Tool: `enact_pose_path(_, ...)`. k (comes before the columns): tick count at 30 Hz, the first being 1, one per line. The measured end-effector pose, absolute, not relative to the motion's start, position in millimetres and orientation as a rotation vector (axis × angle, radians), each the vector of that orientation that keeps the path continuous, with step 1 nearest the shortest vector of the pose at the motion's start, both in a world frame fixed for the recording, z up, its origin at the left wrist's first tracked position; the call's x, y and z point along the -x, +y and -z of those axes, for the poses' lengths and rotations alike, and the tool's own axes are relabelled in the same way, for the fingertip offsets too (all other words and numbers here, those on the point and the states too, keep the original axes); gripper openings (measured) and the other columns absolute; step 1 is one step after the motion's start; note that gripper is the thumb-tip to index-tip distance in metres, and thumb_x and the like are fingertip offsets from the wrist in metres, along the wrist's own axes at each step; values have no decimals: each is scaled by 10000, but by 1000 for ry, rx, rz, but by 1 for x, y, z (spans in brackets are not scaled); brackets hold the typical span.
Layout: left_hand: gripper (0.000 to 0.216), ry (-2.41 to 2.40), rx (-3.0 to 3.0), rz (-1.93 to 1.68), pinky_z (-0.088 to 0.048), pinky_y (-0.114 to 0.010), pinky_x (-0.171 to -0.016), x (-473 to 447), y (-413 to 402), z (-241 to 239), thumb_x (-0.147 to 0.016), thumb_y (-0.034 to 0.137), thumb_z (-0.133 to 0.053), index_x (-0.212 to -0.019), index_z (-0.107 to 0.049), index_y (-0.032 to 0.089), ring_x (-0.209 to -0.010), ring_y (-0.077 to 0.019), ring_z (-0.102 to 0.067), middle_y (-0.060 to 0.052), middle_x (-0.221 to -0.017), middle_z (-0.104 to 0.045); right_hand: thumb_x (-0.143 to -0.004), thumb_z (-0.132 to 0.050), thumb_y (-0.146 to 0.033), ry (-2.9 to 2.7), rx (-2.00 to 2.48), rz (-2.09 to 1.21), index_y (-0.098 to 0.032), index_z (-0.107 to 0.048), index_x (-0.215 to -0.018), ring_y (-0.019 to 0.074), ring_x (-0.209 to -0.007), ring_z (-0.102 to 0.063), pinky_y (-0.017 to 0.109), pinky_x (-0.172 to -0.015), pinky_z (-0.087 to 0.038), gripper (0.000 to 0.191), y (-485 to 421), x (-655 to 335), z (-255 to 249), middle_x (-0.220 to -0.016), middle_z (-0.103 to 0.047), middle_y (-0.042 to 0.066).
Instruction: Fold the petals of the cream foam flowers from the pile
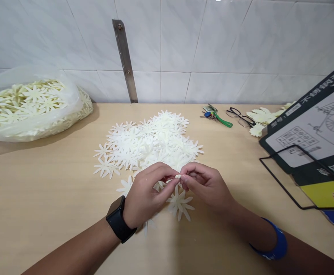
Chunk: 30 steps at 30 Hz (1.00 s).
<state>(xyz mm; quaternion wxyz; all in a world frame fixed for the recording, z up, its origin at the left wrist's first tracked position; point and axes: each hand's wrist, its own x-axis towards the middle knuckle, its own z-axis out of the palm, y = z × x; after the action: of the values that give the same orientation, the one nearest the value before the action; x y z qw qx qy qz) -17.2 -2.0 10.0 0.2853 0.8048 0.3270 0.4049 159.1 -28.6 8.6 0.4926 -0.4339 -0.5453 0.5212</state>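
My left hand [154, 187], with a black watch on its wrist, pinches a small cream-coloured flower cutout [177, 177] between thumb and fingertips. From the other side my right hand [205, 185] pinches the same piece, so the fingertips of both hands nearly meet. Most of the piece is hidden by my fingers; it looks folded or rolled. Just beyond my hands lies a heap of pale star-like flower cutouts [152, 143]. One loose flower cutout [180, 204] rests on the table below my fingertips.
A clear plastic bag [78, 103] full of cutouts stands at the left on the wooden table [55, 206]. Keys with a green strap [223, 120] and eyeglasses [241, 117] lie at the back right. A printed box [313, 141] and black wire frame [281, 187] stand at the right.
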Motion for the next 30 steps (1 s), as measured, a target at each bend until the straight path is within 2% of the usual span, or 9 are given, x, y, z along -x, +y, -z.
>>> enact_pose_path(20, 91, 869, -2133, -1068, -495, -256, -687, 17, -2, -11, -859, 139, -598, -882, -675, 184, -743, -137, -608, -32, -802, -673, -852, -638, -304, -1316, 1055, -1327, -182, -606, -789, 117, -593, -519, 247, -561, -438, 141, -28, -161, -9, -648, -558, -19)
enact_pose_path(30, 47, 926, -1808, -1041, -533, -235, -645, 13, -5, -11, -846, 195, -626, -862, -666, 176, -784, -149, -618, -50, -842, -660, -825, -640, -285, -1264, 1078, -1344, -186, -577, -763, 119, -590, -519, 255, -568, -441, 133, -26, -161, -11, -636, -558, -23)
